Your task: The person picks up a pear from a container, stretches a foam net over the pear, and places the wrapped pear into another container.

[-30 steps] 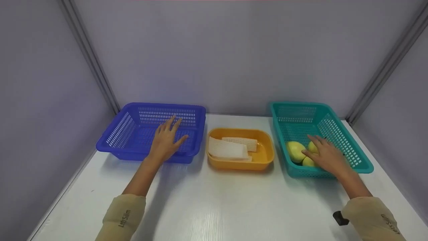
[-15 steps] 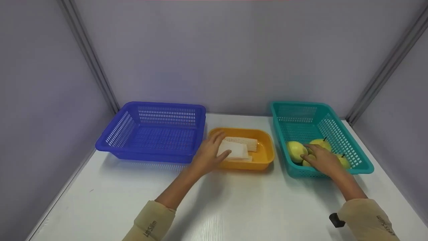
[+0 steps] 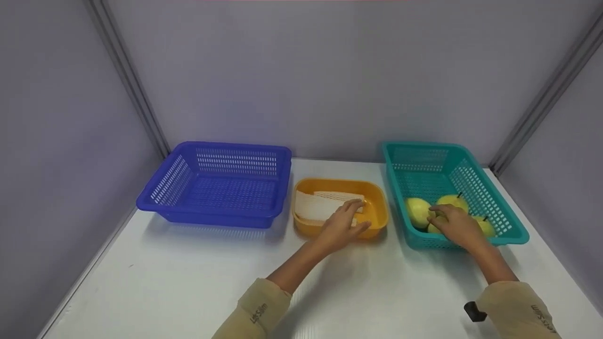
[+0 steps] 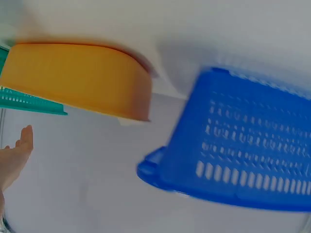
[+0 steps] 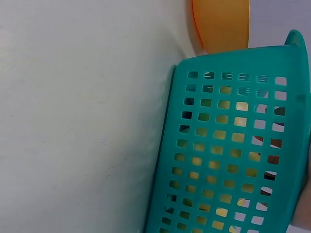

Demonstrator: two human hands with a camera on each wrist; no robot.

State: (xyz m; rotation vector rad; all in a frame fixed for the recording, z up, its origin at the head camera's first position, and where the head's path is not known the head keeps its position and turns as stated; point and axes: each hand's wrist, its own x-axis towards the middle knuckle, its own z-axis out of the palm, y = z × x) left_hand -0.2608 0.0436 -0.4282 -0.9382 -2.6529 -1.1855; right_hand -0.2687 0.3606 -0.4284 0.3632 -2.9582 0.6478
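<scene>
In the head view my left hand (image 3: pixel 340 227) hovers over the front of an orange tub (image 3: pixel 306 230), fingers apart and holding nothing. White foam net sleeves (image 3: pixel 320 207) lie flat in that tub, partly covered by the hand. On the right, my right hand (image 3: pixel 457 226) reaches into a green basket (image 3: pixel 516 230) with its fingers and thumb bent round a yellow-green pear (image 3: pixel 434 228), mostly hidden beneath it. Other pears lie close by, one to the left (image 3: pixel 417 212) and one behind (image 3: pixel 453 201). The right wrist view shows mainly the green basket's (image 5: pixel 233 141) slotted side.
A blue basket (image 3: pixel 226 220) stands left of the orange tub on the white table (image 3: pixel 188 282). Grey panels (image 3: pixel 330 84) enclose the back and sides. A small black object (image 3: pixel 475 311) shows beside the right sleeve.
My left hand has moved right, from over the blue basket to over the orange tub. My right hand has shifted slightly left, its fingers bending down among the pears.
</scene>
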